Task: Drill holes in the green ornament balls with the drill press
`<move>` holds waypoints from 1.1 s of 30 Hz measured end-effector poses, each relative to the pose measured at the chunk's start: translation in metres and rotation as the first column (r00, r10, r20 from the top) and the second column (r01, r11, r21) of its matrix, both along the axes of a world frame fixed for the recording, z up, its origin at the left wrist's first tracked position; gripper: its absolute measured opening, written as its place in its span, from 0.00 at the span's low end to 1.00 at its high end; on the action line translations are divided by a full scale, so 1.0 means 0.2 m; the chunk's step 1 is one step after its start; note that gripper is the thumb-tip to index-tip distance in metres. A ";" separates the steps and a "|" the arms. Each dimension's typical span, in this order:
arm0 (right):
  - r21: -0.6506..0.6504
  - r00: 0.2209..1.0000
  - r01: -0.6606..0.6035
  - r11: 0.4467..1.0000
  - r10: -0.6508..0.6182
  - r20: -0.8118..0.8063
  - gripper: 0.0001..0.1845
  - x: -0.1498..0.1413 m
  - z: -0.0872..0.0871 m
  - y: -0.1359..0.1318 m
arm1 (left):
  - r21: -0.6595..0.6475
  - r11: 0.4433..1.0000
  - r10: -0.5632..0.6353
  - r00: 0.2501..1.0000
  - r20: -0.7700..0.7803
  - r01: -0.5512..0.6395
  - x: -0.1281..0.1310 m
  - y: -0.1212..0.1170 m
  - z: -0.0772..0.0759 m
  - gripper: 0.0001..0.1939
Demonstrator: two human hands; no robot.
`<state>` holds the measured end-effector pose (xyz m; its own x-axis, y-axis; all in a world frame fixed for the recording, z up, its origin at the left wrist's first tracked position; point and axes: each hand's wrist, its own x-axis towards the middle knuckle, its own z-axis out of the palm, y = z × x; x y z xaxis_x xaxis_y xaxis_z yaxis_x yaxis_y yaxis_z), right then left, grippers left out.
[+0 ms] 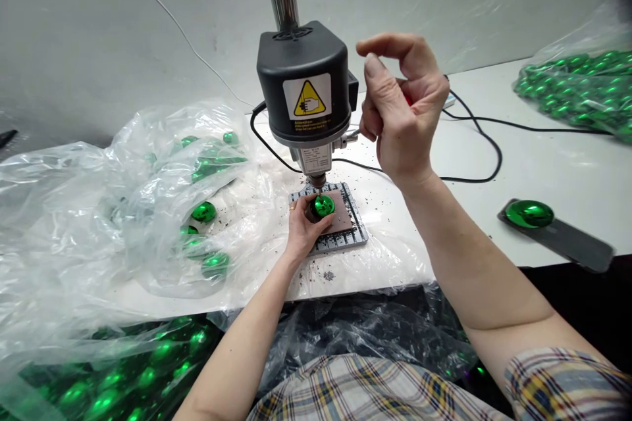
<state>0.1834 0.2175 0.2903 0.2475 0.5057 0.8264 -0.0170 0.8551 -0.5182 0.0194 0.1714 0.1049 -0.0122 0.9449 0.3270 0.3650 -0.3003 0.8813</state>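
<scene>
A shiny green ball (324,205) sits on a brown board (342,212) on the slotted metal base (363,233) of a small bench drill press (303,85). My left hand (303,222) pinches the ball from its left and front, thumb and fingers around it. Right above the ball is the drill chuck (316,180), its bit at or just over the ball's top. Raised at the machine's right side, my right hand (402,105) is curled around the feed handle. Most of that handle is hidden, with a bit of red between the fingers and a metal stub (349,137) beside them.
Clear plastic bags (123,197) with green balls cover the table's left. Another bag of green balls (577,89) lies back right. A green ball (529,214) rests on a dark phone (575,243). Black cable (486,177) loops behind; dark shavings litter the table.
</scene>
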 end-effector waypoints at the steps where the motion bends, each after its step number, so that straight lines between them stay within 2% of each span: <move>1: -0.003 1.000 0.006 1.000 -0.006 0.000 0.15 0.00 -0.02 -0.01 | 0.000 1.000 0.005 1.000 -0.002 -0.005 0.00 0.00 0.00 0.26; 5: -0.008 0.999 0.036 0.999 -0.036 0.006 0.15 0.00 -0.07 -0.07 | 0.009 1.000 0.007 1.000 -0.009 -0.007 0.00 0.00 0.00 0.26; 9: 0.082 0.997 0.082 0.993 -0.080 -0.022 0.08 -0.02 -0.10 -0.11 | 0.003 1.000 0.006 1.000 -0.013 -0.006 0.00 0.00 0.00 0.26; 13: 0.125 0.993 0.113 0.986 -0.107 -0.054 0.06 -0.02 -0.14 -0.13 | -0.012 1.000 -0.012 1.000 0.009 0.012 0.00 0.00 -0.02 0.27; 21: 0.149 0.994 0.101 0.984 -0.105 0.020 0.15 0.03 -0.27 -0.17 | -0.006 1.000 0.012 0.998 -0.061 -0.013 0.00 0.00 -0.01 0.26; 26: 0.352 0.992 0.122 0.928 -0.123 -0.018 0.17 0.04 -0.35 -0.08 | -0.030 0.999 -0.013 1.000 -0.010 0.013 0.00 0.00 -0.01 0.27; 29: 0.454 0.994 0.065 0.888 -0.098 0.050 0.18 0.03 -0.41 -0.05 | -0.017 1.000 -0.011 1.000 -0.013 0.011 0.00 -0.01 -0.02 0.26; 31: 0.480 0.993 0.036 0.876 -0.086 0.082 0.18 0.03 -0.42 -0.06 | -0.013 1.000 -0.010 1.000 -0.017 0.010 0.00 0.00 -0.03 0.26; 33: 0.419 0.995 0.066 0.905 -0.089 0.034 0.16 0.02 -0.35 -0.09 | -0.019 1.000 -0.016 1.000 -0.008 0.015 0.00 0.01 -0.04 0.27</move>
